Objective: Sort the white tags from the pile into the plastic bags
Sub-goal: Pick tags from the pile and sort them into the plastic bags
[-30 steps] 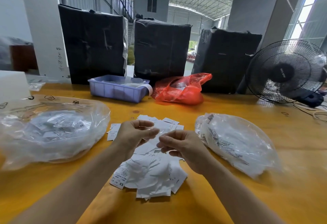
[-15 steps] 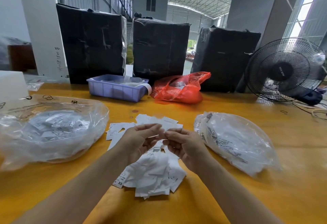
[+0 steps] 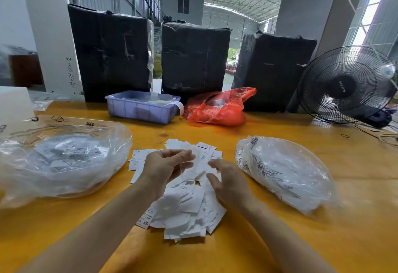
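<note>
Tags pile (image 3: 183, 203) under both hands; left hand (image 3: 163, 169) w/ fingers curled, right hand (image 3: 226, 182) spread.

bare yellow table (image 3: 280, 240) open near the front edge and between pile of white tags (image 3: 185, 206) and each clear bag. hemmed left by left plastic bag (image 3: 60, 160), right by right plastic bag (image 3: 286, 171). farther back, blocked by blue bin (image 3: 140, 109), red bag (image 3: 217, 109), black bundles (image 3: 193, 57) and fan (image 3: 346, 85).

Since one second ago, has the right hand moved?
Yes. The right hand has drawn apart from the left hand, rightward toward the right plastic bag, above the tag pile.
</note>
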Tool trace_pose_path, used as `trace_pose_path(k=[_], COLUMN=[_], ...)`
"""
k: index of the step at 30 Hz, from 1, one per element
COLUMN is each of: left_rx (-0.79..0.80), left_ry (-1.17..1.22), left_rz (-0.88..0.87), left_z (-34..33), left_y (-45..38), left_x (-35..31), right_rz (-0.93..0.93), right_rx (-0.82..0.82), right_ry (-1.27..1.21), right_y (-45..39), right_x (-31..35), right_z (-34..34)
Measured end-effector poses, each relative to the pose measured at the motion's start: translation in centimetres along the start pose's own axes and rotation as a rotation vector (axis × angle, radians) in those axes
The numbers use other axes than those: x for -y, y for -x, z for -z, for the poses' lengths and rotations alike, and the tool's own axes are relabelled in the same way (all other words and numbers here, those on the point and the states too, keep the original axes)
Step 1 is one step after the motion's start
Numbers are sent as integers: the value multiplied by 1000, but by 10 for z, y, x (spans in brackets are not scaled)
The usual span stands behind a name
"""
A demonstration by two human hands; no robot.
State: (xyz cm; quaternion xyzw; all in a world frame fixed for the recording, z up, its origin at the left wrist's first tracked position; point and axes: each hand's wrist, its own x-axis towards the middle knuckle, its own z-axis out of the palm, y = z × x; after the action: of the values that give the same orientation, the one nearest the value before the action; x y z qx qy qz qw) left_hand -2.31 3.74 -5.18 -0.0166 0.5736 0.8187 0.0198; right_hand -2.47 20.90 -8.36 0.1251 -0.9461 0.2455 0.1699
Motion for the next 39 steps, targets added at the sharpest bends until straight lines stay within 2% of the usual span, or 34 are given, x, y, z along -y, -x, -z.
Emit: trace_pose_path(k=[3,5,11,18,22,26,33,36,39], left_rx=[-18,-30,-99,-192,-195,-180,-164,-159,-152], left_ry=[-54,-79,-176,-226,-239,-245,-267,-277,-281], left_rz=[-20,-27,-91,-114,-116,-111,-117,-119,-119], left_z=[1,3,8,21,25,23,21,21,21], left_y=[0,-1,-5,-15,-18,-18,-15,-15,-15], left_x=[1,1,3,8,9,7,7,7,7], right_rz=[44,95,179,97,-18,-71,187,204,209], right_rx=[164,197,104,2,-5,189,520,602,592], right_ry=[118,133,74,-65,-289,-284,-448,-293,-215], right_y=[-1,-1,0,1,1,2,2,5,5], right_x=[-10,-11,-8,-4,8,11,14,19,17], right_z=[-8,-12,-12,-8,-5,3,29,20,19])
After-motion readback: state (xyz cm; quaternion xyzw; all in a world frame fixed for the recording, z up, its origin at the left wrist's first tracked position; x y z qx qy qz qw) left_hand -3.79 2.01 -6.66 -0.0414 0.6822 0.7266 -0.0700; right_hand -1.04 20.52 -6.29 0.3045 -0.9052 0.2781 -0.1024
